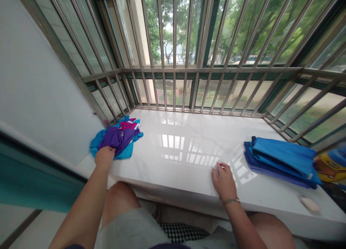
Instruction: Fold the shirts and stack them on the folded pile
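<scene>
Pinching the near edge of a purple garment [119,136], the left hand [105,156] has its fingertips pressed together on the cloth. The garment lies just beyond that hand, on top of a crumpled pile; bright blue cloth [95,142] spreads out from under it to either side, and a pink-and-white patterned piece [129,124] shows at the far side, farther from the fingers.

Right of the left hand runs a glossy white ledge [151,162], with metal bars [174,43] across the window beyond both hands. Next comes the right hand [224,180] — fingers loosely bent and apart, nothing held — over the ledge's near part; whether it touches the surface, I cannot tell. A bracelet [231,201] circles its wrist.

To the right of that hand, well apart from it, sits a stack of folded blue cloth [283,156]. Farther right, a yellow-and-blue item [331,165] touches or overlaps the stack's end — which, I cannot tell. Nearer the person, a small pale block [309,204] lies blurred.
</scene>
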A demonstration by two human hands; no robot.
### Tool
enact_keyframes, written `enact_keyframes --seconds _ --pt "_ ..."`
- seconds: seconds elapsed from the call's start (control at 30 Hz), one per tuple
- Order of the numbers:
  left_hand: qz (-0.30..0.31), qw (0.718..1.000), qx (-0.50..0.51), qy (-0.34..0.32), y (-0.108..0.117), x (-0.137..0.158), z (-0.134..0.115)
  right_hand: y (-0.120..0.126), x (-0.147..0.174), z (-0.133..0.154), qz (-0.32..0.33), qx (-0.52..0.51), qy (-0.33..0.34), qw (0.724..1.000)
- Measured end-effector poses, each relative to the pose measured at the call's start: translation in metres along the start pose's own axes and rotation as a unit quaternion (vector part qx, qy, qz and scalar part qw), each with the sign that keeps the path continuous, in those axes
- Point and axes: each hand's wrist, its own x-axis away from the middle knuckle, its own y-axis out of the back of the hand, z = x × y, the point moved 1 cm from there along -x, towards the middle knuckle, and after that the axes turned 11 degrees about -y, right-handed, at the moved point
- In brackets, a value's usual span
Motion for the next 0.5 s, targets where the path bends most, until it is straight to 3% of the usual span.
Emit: enact_keyframes --seconds 0.13,0.23,0.37,0.5 --pt "-0.012 0.999 0.050 0.013 0.023 -0.016 -0.014 -0.001 0.000 -0.001 -0.005 -0.007 -0.001 1.000" --pt "-0.031 0.972 0.232 -0.038 0.043 -0.005 -0.053 -0.002 -0.001 -0.002 -0.004 -0.019 -0.010 1.000" --pt "0.030 0.870 0.475 -0.126 0.071 0.059 -0.116 0.009 0.000 0.016 0.013 -0.074 -0.015 0.997" --pt "0.136 0.742 0.644 -0.131 0.100 0.148 -0.164 0.053 0.009 0.076 0.042 -0.172 0.006 0.984"
